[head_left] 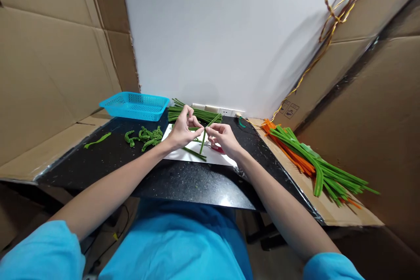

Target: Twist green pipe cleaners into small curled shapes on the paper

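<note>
Both hands meet over a white sheet on the black table. My left hand pinches thumb and finger together on a green pipe cleaner, and my right hand pinches it from the other side. The stem slants between the fingertips, one end up to the right, the other down toward the sheet. Another green pipe cleaner lies on the sheet below. Partly hidden under my right hand is a red-handled tool, perhaps scissors. Behind the hands lies a bundle of dark green pipe cleaners.
A blue mesh basket stands at the back left. Several curled green pieces and a single green strip lie left. Orange stems and light green stems rest on cardboard at right. A power strip lies along the wall.
</note>
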`<control>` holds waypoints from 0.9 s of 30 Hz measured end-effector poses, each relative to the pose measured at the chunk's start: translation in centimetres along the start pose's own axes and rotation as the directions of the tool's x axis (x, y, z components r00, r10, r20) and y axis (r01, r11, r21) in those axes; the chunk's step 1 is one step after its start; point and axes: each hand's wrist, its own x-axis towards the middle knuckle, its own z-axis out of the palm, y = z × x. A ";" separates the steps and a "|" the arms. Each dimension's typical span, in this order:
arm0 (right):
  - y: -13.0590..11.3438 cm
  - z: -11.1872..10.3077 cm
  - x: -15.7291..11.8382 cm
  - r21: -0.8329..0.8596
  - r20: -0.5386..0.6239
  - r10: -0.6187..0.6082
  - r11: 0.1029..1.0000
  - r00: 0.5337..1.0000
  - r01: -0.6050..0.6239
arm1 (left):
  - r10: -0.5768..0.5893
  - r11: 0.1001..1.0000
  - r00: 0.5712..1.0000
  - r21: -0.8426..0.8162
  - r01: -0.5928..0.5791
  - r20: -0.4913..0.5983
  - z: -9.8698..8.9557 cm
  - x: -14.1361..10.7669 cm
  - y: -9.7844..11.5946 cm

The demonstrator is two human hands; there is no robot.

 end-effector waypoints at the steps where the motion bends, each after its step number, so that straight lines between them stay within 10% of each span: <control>1: 0.0 0.1 0.0 -0.003 -0.007 -0.025 1.000 1.000 0.025 | -0.007 1.000 1.000 -0.006 0.007 -0.019 0.0 0.1 -0.3; 11: 0.7 0.7 0.0 -0.028 0.010 -0.037 0.999 0.999 0.037 | -0.121 0.986 0.992 -0.115 0.117 -0.024 0.1 0.1 -1.4; 20: -0.3 -1.5 -0.1 -0.151 0.257 0.019 0.988 0.966 0.021 | -0.382 0.881 0.888 -0.191 0.434 0.254 -0.8 0.1 -1.0; 27: 0.7 -1.8 0.0 -0.054 0.230 0.069 0.997 0.971 -0.058 | -0.161 0.972 0.948 -0.120 0.200 0.273 -0.6 0.1 -1.5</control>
